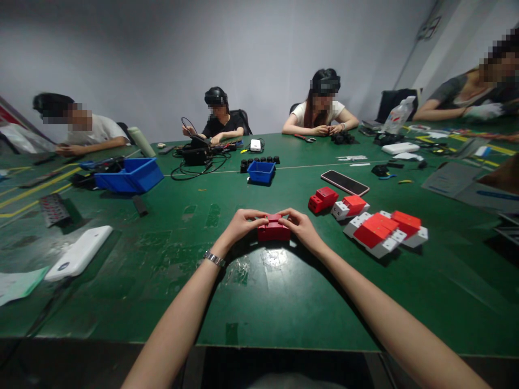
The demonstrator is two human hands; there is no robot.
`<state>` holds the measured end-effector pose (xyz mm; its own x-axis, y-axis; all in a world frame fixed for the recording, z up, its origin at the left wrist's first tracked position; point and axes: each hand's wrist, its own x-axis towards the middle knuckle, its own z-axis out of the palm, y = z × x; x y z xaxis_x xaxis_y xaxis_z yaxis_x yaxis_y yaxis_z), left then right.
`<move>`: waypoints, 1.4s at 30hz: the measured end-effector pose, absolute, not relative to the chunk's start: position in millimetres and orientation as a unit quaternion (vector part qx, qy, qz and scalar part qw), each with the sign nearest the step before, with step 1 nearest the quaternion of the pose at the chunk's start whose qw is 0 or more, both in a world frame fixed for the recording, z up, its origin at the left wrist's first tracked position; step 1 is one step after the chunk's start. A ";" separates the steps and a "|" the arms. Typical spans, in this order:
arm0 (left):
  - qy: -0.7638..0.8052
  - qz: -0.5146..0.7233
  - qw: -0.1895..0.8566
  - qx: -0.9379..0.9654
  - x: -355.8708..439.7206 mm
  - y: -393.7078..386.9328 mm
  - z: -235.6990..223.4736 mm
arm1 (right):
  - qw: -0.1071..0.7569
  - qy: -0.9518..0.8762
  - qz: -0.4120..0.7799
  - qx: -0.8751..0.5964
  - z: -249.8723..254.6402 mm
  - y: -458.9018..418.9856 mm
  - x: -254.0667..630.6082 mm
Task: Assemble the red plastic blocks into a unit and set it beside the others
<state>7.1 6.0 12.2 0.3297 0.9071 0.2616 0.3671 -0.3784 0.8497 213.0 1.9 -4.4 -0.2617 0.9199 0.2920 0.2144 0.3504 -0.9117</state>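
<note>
Before me on the green table (251,302) is a red plastic electrical module (274,234) with a stepped top, shaped like a breaker housing. My left hand (246,222) grips its left end, with the thumb at the upper edge. At the other end my right hand (300,227) holds it the same way; some fingertips of both hands are hidden behind it. To the right lie another red module (323,199), a smaller red-and-white module (351,207), a large red-and-white module (376,233) and one more red-and-white module (408,228) partly behind it.
A phone (344,182) lies beyond the modules. Further back are a small blue bin (261,172) and several black round parts (265,160). On the left are a larger blue bin (132,177) and a white power bank (80,253). Several people sit around the table.
</note>
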 end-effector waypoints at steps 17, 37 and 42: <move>0.421 0.384 0.376 0.731 12.0 2.0 16.2 | 0.440 -0.693 0.400 -0.407 3.0 -1.9 212.6; 0.441 0.391 0.370 0.718 10.4 3.6 12.5 | 0.439 -0.700 0.387 -0.408 1.5 -1.2 213.1; 0.439 0.392 0.370 0.719 10.2 3.9 12.5 | 0.442 -0.696 0.393 -0.406 1.5 -1.5 212.7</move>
<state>10.2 3.9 12.5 0.3082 0.9209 0.2386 0.3417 -0.3413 0.8757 212.7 -1.5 1.5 -0.2794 0.9133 0.2964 0.2177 0.3609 -0.9068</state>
